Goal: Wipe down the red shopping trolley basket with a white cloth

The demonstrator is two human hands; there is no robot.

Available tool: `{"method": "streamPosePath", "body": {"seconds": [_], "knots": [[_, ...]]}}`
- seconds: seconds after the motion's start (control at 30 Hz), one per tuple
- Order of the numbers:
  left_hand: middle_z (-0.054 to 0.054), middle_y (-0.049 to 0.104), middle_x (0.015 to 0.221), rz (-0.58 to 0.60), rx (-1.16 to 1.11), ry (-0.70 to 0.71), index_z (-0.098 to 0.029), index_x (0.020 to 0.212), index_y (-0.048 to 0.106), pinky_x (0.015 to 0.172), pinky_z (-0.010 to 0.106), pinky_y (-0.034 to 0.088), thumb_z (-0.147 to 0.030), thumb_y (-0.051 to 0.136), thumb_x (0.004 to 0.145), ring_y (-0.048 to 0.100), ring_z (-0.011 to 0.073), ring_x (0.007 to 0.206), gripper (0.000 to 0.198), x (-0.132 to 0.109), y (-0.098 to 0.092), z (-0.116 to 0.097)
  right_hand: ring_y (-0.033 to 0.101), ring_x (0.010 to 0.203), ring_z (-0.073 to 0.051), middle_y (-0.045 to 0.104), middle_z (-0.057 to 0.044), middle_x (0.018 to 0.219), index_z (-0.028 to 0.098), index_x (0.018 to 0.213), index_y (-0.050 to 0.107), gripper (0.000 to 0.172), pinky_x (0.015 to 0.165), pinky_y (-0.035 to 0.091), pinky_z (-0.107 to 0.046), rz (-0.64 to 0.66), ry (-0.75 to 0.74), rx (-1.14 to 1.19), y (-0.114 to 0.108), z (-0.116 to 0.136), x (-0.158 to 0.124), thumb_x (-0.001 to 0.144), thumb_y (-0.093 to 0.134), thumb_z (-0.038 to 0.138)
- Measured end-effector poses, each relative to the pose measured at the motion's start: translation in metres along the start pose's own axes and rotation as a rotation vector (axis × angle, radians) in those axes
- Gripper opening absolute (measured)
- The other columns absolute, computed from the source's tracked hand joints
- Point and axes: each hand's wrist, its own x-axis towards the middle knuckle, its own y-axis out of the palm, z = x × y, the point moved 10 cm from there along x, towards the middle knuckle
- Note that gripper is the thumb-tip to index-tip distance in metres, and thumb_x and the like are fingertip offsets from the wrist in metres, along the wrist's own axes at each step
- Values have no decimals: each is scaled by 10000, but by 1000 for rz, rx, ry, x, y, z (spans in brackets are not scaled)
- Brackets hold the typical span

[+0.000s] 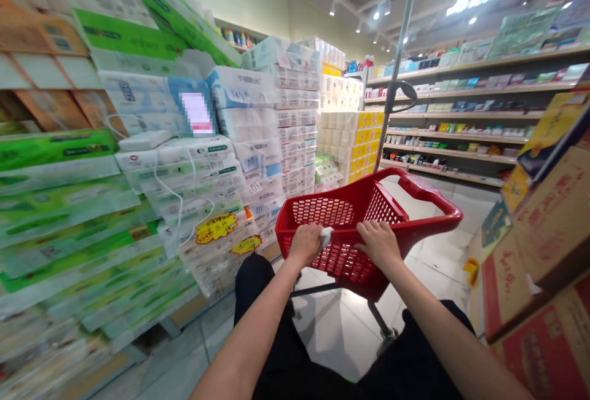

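Observation:
A red plastic shopping basket [415, 203] on a wheeled frame stands in front of me, tilted, with its long metal handle rising behind it. My left hand [305, 244] is closed on a small white cloth [326, 237] pressed against the basket's near rim. My right hand [378, 243] rests on the same near rim beside it, fingers curled over the edge. My knees in black trousers show below both arms.
Stacked packs of tissue paper [184, 172] fill the left side, with yellow price tags. Cardboard boxes [548, 252] are piled at the right. Shelves of goods [461, 117] run along the back right. A pale tiled floor [332, 326] lies beneath.

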Motion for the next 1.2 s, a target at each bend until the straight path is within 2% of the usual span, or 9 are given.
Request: {"method": "streamPosePath", "body": {"seconds": [0.17, 0.27, 0.4, 0.53, 0.73, 0.9, 1.03, 1.1, 1.2], "knots": [[78, 560, 1080, -28, 54, -45, -206, 1086, 524, 880, 396, 370, -247, 427, 935, 494, 225, 948, 184, 0, 0, -10, 484, 923, -267, 603, -92, 956, 195, 1011, 550, 314, 813, 301, -400, 11, 26, -53, 3, 6, 3, 767, 712, 309], [80, 557, 1088, -21, 53, -40, -200, 1096, 518, 874, 396, 377, -260, 420, 939, 490, 227, 960, 195, 12, 6, -35, 478, 924, -264, 597, -89, 950, 187, 1004, 546, 291, 817, 300, -400, 15, 39, -71, 3, 10, 5, 777, 695, 292], [84, 548, 1110, -21, 45, -14, -189, 1138, 495, 878, 392, 381, -216, 413, 931, 494, 226, 978, 225, 32, 12, -72, 476, 901, -242, 593, -81, 921, 190, 947, 541, 92, 805, 294, -383, 3, 67, -81, 0, 10, 7, 856, 552, 186], [78, 549, 1116, -2, 6, 20, -198, 1150, 489, 890, 382, 386, -248, 393, 954, 505, 216, 989, 224, 36, 13, -79, 477, 901, -233, 592, -73, 921, 194, 955, 534, 105, 808, 294, -372, 3, 36, -41, -3, 10, 6, 851, 549, 186], [54, 566, 1094, 26, -55, 67, -218, 1151, 502, 886, 353, 392, -241, 399, 953, 518, 200, 996, 224, 21, 9, -48, 476, 934, -236, 583, -66, 980, 197, 1020, 523, 290, 828, 302, -368, 6, -1, 10, -5, 12, 3, 799, 663, 320], [56, 575, 1072, 30, -31, 31, -218, 1135, 513, 886, 358, 386, -274, 406, 958, 522, 205, 985, 214, 2, 7, 0, 469, 944, -249, 577, -74, 1013, 190, 1081, 519, 443, 845, 304, -380, 13, -13, 4, 2, 13, 6, 743, 724, 391], [52, 573, 1070, 18, 2, -12, -223, 1126, 514, 916, 362, 369, -273, 392, 962, 515, 203, 999, 210, -15, 2, 38, 467, 942, -249, 578, -70, 1015, 194, 1080, 523, 467, 842, 307, -381, 13, -10, -14, 6, 13, 7, 713, 755, 365], [53, 568, 1072, 6, 26, -39, -224, 1109, 517, 919, 369, 365, -268, 388, 959, 510, 205, 992, 203, -21, -1, 46, 470, 940, -248, 578, -71, 1010, 195, 1074, 527, 444, 838, 308, -383, 11, -10, -17, 7, 13, 7, 722, 748, 350], [67, 559, 1073, -24, 81, -100, -214, 1091, 521, 928, 395, 356, -267, 412, 937, 496, 224, 984, 195, -25, -4, 45, 473, 943, -252, 580, -77, 1003, 195, 1070, 532, 423, 830, 310, -388, 7, -6, -23, 6, 12, 6, 733, 737, 347]]}}
